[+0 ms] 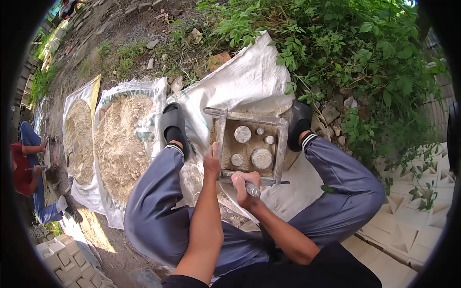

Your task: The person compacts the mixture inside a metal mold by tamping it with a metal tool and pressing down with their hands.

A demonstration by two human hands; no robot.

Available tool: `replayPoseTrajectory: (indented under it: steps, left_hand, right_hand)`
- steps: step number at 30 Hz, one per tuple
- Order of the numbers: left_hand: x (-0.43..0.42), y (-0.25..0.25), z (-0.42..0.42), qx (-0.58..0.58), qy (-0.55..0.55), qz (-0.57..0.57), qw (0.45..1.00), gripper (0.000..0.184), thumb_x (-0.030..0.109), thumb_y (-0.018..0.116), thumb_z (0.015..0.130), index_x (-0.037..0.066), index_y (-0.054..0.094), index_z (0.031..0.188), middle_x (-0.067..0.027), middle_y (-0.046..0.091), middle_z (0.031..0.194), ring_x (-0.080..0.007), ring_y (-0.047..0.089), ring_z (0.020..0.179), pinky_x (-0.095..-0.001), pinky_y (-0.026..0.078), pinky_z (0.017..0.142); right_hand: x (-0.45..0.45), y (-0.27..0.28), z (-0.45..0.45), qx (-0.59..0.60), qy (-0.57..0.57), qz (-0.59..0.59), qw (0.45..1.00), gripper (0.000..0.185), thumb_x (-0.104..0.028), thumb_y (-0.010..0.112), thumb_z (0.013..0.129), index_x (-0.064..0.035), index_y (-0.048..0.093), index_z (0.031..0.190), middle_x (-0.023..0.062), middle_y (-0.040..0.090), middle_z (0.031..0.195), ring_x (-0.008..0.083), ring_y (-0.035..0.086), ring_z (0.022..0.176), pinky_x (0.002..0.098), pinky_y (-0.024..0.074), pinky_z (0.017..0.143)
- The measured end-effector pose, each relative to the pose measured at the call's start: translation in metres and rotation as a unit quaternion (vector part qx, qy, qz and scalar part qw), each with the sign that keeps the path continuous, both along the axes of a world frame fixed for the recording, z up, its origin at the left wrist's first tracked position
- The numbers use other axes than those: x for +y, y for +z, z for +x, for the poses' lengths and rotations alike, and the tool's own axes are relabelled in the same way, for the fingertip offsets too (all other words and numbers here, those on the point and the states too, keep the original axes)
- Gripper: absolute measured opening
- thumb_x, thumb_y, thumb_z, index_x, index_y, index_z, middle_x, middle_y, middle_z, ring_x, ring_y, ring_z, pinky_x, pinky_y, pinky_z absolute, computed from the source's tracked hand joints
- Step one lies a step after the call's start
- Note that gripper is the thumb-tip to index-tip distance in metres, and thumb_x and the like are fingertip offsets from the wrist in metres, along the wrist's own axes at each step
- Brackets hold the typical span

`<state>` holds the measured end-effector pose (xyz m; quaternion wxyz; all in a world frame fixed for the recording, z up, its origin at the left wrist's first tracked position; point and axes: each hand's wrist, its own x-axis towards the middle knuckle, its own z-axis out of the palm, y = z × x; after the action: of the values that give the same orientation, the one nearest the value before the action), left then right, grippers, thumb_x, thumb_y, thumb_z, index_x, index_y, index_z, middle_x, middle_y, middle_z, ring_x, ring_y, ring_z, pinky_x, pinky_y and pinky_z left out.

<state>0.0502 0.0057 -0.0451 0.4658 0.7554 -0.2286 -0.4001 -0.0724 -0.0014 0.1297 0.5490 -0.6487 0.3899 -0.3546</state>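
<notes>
Left hand [212, 163] grasping mould frame [281, 149], right hand [246, 186] clenching tool handle [253, 190]; frame probably feeling stiff, heavy with powder [249, 147], side bars likely offering firmest hold.

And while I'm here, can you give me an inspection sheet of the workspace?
Surface: creased white woven sheet on the ground.
Job's things: weathered grey rectangular frame around five pale round pieces; grey rod-like handle.
Clutter: beige powdery heaps on white sacks, left.
Grippers: left hand at the frame's left side, grip unclear; right hand closed around the handle.
Cables: nothing seen.
Surroundings: green leafy plants, pale patterned blocks, red-shirted co-worker far left.
</notes>
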Motion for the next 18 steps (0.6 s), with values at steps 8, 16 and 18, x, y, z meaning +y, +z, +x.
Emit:
replayPoseTrajectory:
  steps: [8, 16, 18]
  left_hand:
    - [-0.006, 0.023, -0.001, -0.099, -0.017, 0.037, 0.994, 0.050, 0.042, 0.053, 0.097, 0.000, 0.059, 0.124, -0.0207, 0.067, 0.109, -0.0321, 0.064, 0.102, -0.0390, 0.049, 0.087]
    - [-0.007, 0.017, -0.008, -0.405, -0.046, -0.051, 0.912, 0.048, 0.028, 0.058, 0.094, 0.011, 0.049, 0.138, -0.0177, 0.059, 0.125, -0.0353, 0.058, 0.113, -0.0427, 0.049, 0.092]
    - [-0.005, 0.017, -0.010, -0.407, -0.064, -0.043, 0.910, 0.048, 0.026, 0.057, 0.094, 0.013, 0.049, 0.139, -0.0168, 0.054, 0.132, -0.0350, 0.056, 0.117, -0.0433, 0.048, 0.094]
  right_hand:
    - [0.005, -0.008, -0.026, -0.041, 0.007, -0.047, 0.998, 0.026, 0.001, 0.049, 0.079, 0.0003, 0.044, 0.054, 0.0096, 0.040, 0.049, 0.0214, 0.040, 0.043, 0.0351, 0.0306, 0.046]
    - [0.000, 0.003, -0.070, -0.038, -0.052, -0.052, 0.997, 0.025, 0.001, 0.049, 0.079, 0.0025, 0.046, 0.054, 0.0090, 0.046, 0.051, 0.0209, 0.043, 0.043, 0.0349, 0.0322, 0.046]
    - [-0.005, 0.018, -0.074, 0.041, -0.035, -0.005, 0.999, 0.025, 0.001, 0.049, 0.079, 0.0025, 0.045, 0.054, 0.0090, 0.044, 0.050, 0.0205, 0.042, 0.042, 0.0349, 0.0312, 0.046]
